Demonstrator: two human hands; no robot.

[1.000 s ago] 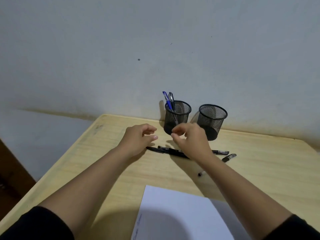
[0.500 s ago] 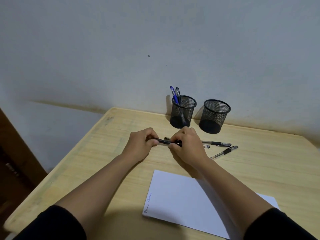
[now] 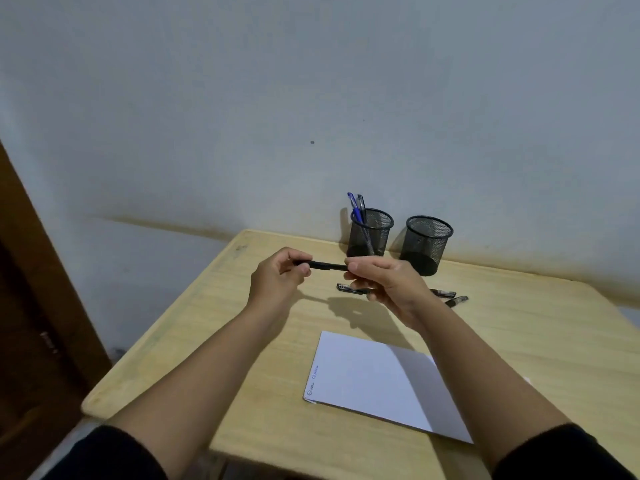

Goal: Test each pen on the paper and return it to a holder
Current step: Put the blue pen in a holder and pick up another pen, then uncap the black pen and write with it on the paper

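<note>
left hand (image 3: 277, 278) and right hand (image 3: 384, 282) each pinch an end of the black pen (image 3: 327, 266), held level above the table (image 3: 214, 341). i judge it untested: two pens stand in the left holder (image 3: 370, 233), right holder (image 3: 427, 244) looks empty, three loose pens (image 3: 349, 289) remain. paper (image 3: 363, 375) has faint scribbles.

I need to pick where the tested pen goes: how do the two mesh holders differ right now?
The left mesh holder has two pens standing in it, a blue one and a darker one; the right mesh holder looks empty. The left one stands closer to the wall; the right one sits slightly nearer the person. Both are upright black mesh cups of similar size, standing apart on the wooden table.
</note>
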